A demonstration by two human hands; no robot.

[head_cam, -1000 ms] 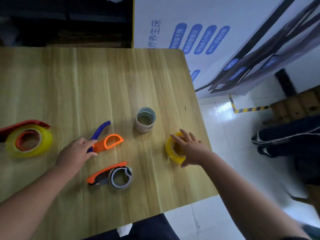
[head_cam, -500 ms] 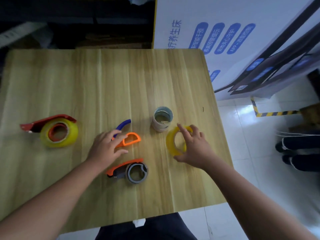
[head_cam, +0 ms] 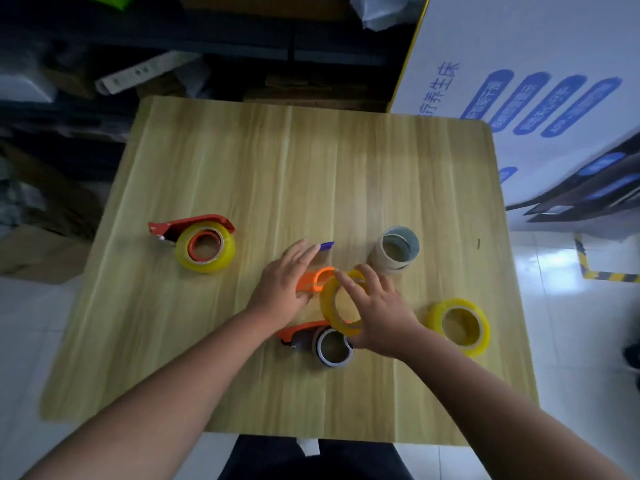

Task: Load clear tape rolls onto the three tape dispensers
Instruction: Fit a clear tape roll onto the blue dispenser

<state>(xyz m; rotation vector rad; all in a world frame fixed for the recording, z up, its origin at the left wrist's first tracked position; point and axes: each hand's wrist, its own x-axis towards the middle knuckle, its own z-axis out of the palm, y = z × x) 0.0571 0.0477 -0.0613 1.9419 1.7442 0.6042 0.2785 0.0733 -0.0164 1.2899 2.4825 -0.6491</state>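
Note:
My right hand (head_cam: pixel 380 310) holds a thin yellowish clear tape roll (head_cam: pixel 329 308) tilted up on edge near the table's middle. My left hand (head_cam: pixel 285 282) rests on the orange dispenser with a blue handle (head_cam: pixel 317 276), right beside that roll. In front of them lies an orange dispenser with a grey-cored roll (head_cam: pixel 330 344) on it. At the left lies a red dispenser (head_cam: pixel 188 225) carrying a thick yellow roll (head_cam: pixel 205 249). Another thick yellow roll (head_cam: pixel 460 325) lies flat at the right.
A stack of pale tape rolls (head_cam: pixel 396 251) stands behind my right hand. The wooden table (head_cam: pixel 311 174) ends close to the right roll. A white printed board (head_cam: pixel 536 81) leans at the back right; dark shelving clutter sits behind the table.
My right hand lifted the thin yellow roll and carried it left to the blue-handled dispenser. My left hand settled onto that dispenser. The view shifted, revealing another yellow roll at the right.

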